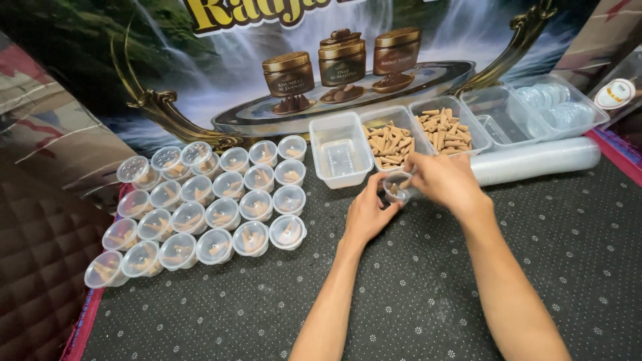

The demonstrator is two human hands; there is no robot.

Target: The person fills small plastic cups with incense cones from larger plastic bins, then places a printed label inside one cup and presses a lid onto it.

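Note:
My left hand [370,212] holds a small clear plastic cup [396,188] just above the dark speckled mat [414,294], near the mat's middle. My right hand [443,179] reaches over the cup's mouth with fingers pinched; a few brown cone-shaped pieces lie in the cup. Just behind the hands stand two clear trays of brown cones [390,144], [443,130]. An empty clear tray [340,148] sits to their left.
Several rows of lidded small cups with cones inside [207,207] fill the mat's left side. A long stack of clear cups [535,160] lies on its side at right. Behind it are trays with clear lids [558,103]. A printed banner [301,60] stands at the back.

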